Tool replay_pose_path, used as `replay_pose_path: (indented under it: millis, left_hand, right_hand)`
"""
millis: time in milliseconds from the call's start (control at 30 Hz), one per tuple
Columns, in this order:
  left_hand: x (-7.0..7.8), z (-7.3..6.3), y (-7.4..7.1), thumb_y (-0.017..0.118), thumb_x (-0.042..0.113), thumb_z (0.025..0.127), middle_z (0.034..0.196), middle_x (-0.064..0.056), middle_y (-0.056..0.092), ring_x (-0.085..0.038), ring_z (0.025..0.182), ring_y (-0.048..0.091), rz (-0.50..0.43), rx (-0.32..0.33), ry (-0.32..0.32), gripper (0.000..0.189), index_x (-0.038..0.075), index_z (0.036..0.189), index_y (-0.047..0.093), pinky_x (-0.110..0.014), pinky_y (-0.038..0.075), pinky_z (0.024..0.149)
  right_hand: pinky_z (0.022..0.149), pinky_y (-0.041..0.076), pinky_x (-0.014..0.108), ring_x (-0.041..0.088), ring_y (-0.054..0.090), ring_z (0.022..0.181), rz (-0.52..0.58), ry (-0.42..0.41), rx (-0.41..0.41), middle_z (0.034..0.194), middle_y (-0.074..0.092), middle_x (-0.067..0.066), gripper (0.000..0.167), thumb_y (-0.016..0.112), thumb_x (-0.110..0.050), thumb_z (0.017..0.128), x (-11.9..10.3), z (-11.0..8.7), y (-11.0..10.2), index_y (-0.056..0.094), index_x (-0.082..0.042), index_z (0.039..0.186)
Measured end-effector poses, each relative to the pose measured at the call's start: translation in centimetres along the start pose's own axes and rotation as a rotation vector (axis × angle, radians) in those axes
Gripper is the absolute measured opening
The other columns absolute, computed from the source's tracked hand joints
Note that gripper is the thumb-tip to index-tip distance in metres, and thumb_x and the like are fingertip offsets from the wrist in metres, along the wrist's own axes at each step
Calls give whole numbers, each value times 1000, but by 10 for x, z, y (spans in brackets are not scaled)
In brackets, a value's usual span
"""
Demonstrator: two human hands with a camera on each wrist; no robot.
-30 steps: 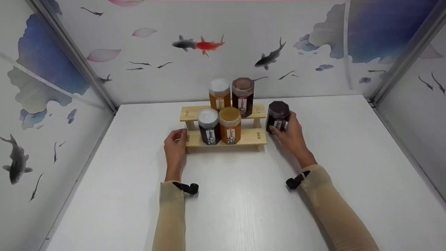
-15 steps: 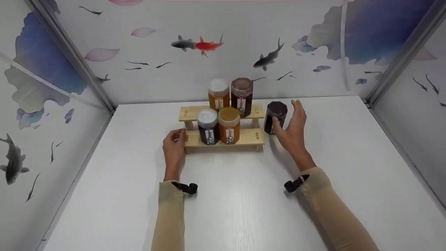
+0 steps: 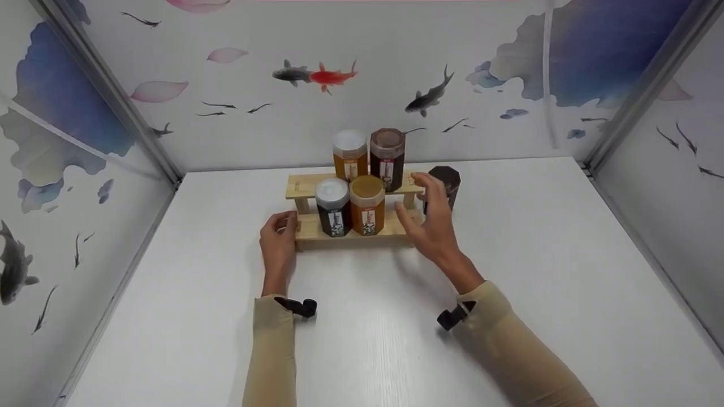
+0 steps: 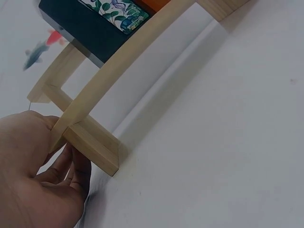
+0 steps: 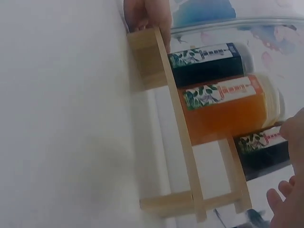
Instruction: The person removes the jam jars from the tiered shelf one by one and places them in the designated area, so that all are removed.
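A two-step wooden rack [image 3: 310, 230] carries several eight-sided jars. On the lower step stand a dark jar with a white lid [image 3: 334, 209] and an amber jar with a yellow lid [image 3: 367, 206]. Behind them, the upper step bears an amber jar with a white lid [image 3: 350, 154] and a dark jar with a brownish lid [image 3: 388, 159]. My left hand [image 3: 278, 241] grips the lower step's left end, fingers under the board [image 4: 109, 76]. Over the rack's right end my right hand [image 3: 432, 232] holds nothing, fingers spread. It partly hides a dark-lidded jar [image 3: 445, 180] beside the rack.
The rack stands on a white table [image 3: 362, 339] near the back wall [image 3: 226, 130], which is printed with fish and petals. Side walls with metal corner posts [image 3: 113, 90] bound the table left and right.
My right hand has let go of the dark-lidded jar, leaving it standing right of the rack, and has moved left toward the rack. My left hand keeps its hold on the rack's left end.
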State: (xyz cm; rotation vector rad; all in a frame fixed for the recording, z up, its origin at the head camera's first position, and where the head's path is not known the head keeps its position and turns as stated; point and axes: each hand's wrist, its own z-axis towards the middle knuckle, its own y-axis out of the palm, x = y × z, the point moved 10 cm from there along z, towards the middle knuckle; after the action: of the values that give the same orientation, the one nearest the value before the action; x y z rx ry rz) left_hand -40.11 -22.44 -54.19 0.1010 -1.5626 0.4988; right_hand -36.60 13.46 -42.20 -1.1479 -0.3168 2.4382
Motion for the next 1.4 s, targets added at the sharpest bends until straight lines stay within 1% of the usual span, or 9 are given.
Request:
replay_pose_path:
  millis: [133,267,433,567,767,900,1100,1233,1400]
  left_hand:
    - [0,1,0,62,41,111,126,-8,70,-20,112,66,5,2,0,37,13,134,70,-29,54,89]
    - [3,1,1,62,40,111,126,-9,70,-21,114,65,-3,-4,11,38,12,134,70,-31,54,93]
    - [2,0,1,63,40,111,125,-9,71,-21,112,66,-14,-4,2,36,12,133,70,-29,54,90]
    - [2,0,1,63,40,111,124,-9,70,-20,111,66,-24,-8,-5,36,12,132,70,-27,55,87]
    - [2,1,0,65,39,110,124,-10,71,-21,111,66,-25,0,12,36,11,131,71,-30,54,90]
    - [2,1,0,65,41,110,124,-9,70,-21,111,66,-41,-3,10,36,12,130,71,-31,54,89]
    - [3,1,2,65,39,110,122,-8,70,-20,109,66,-42,2,10,34,12,129,71,-28,54,86]
    - [1,1,2,65,40,110,122,-8,70,-20,109,66,-38,0,-2,34,13,129,71,-30,54,87]
    - [0,2,1,64,41,110,124,-8,70,-20,111,66,-36,-4,1,35,12,130,71,-30,54,88]
  right_hand:
    - [114,52,48,24,53,142,23,29,-68,155,49,10,67,76,-32,103,-4,-7,20,46,-9,158]
    - [113,54,45,26,53,142,56,63,-103,154,50,10,73,81,-35,100,-5,-11,35,45,-10,158]
    - [112,55,46,27,54,141,60,101,-130,152,52,11,79,84,-36,97,-1,-16,51,43,-10,158]
    - [112,56,47,33,56,142,99,149,-149,152,52,11,79,84,-32,97,4,-20,63,41,-10,159]
    - [113,55,48,28,57,142,146,221,-145,155,53,10,84,86,-34,96,11,-23,77,39,-11,161]
    - [113,54,47,26,57,141,127,248,-113,156,54,10,84,87,-37,95,14,-23,79,41,-10,160]
    - [112,55,46,25,59,140,120,243,-66,153,58,10,80,88,-35,94,15,-23,76,46,-10,157]
    - [111,57,43,22,61,139,113,242,-59,150,60,7,79,90,-35,92,14,-24,73,49,-12,155]
    - [107,59,43,23,63,135,147,216,-56,146,62,5,77,92,-29,89,11,-27,67,51,-13,153]
